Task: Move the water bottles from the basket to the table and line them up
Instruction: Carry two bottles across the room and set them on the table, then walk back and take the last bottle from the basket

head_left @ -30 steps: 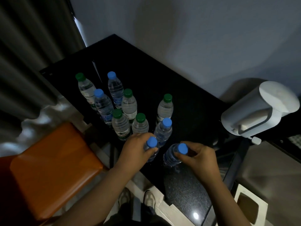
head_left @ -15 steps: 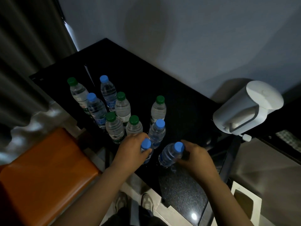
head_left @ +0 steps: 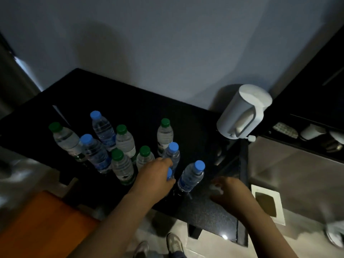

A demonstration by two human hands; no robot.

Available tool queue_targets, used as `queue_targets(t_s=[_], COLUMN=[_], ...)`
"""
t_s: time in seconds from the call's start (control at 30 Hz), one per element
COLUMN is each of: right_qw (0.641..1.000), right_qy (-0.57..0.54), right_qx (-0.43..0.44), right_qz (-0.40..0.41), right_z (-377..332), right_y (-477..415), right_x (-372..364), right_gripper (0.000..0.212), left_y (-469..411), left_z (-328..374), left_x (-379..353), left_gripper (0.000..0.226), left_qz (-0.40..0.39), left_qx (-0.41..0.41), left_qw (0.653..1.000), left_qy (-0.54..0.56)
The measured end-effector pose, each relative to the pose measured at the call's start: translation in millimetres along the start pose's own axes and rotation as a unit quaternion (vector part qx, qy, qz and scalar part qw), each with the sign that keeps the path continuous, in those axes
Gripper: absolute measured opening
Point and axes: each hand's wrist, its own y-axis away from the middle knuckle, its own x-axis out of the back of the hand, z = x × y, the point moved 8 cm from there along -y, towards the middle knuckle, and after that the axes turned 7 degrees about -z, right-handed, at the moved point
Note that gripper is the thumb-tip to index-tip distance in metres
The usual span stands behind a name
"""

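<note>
Several clear water bottles with blue or green caps stand on the black table (head_left: 186,127). My left hand (head_left: 154,175) grips the neck of a blue-capped bottle (head_left: 169,174) at the table's front edge, mostly hiding it. Just right of it a second blue-capped bottle (head_left: 191,176) stands alone. My right hand (head_left: 229,190) lies to the right of that bottle, apart from it, fingers loosely bent and holding nothing. Behind them stand a blue-capped bottle (head_left: 173,153) and a green-capped bottle (head_left: 164,134). No basket is in view.
A white electric kettle (head_left: 242,112) stands at the table's right end. An orange seat (head_left: 42,226) is at lower left. A dark shelf with cups (head_left: 312,131) is at right, and a white-rimmed bin (head_left: 266,202) sits on the floor. The wall runs behind the table.
My right hand has let go of the right blue-capped bottle and drawn back to the right. My left hand still holds its bottle. The camera has tilted up and right.
</note>
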Motion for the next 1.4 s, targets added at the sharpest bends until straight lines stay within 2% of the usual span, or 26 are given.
queue_targets(t_s=[0.13, 0.37, 0.57, 0.83, 1.03, 1.4], right_qw=[0.997, 0.979, 0.949, 0.862, 0.796, 0.703], right_qy=[-0.047, -0.111, -0.165, -0.257, -0.296, -0.323], right_qx=[-0.057, -0.147, -0.236, -0.386, -0.471, -0.575], right_qz=[0.036, 0.084, 0.126, 0.205, 0.24, 0.267], right_z=[5.0, 35.1, 83.3, 175.1, 218.3, 292.6], right_y=[31.0, 95.9, 167.2, 326.0, 434.4, 537.2], right_x=[-5.0, -25.2, -36.3, -73.1, -112.4, -147.2], right_gripper=[0.027, 0.053, 0.043, 0.047, 0.048, 0.047], left_y=[7.0, 20.4, 41.6, 108.0, 173.0, 233.2], left_z=[8.0, 63.0, 133.6, 273.1, 353.8, 476.8], left_x=[5.8, -1.5, -39.6, -134.7, -202.0, -299.3], left_gripper=[0.035, 0.033, 0.041, 0.04, 0.04, 0.041], left_qz=[-0.017, -0.061, -0.141, -0.222, -0.278, -0.347], left_qx=[-0.054, -0.172, -0.256, -0.396, -0.478, -0.586], left_qw=[0.998, 0.982, 0.955, 0.883, 0.823, 0.714], left_qy=[-0.026, -0.043, -0.053, -0.121, -0.13, -0.166])
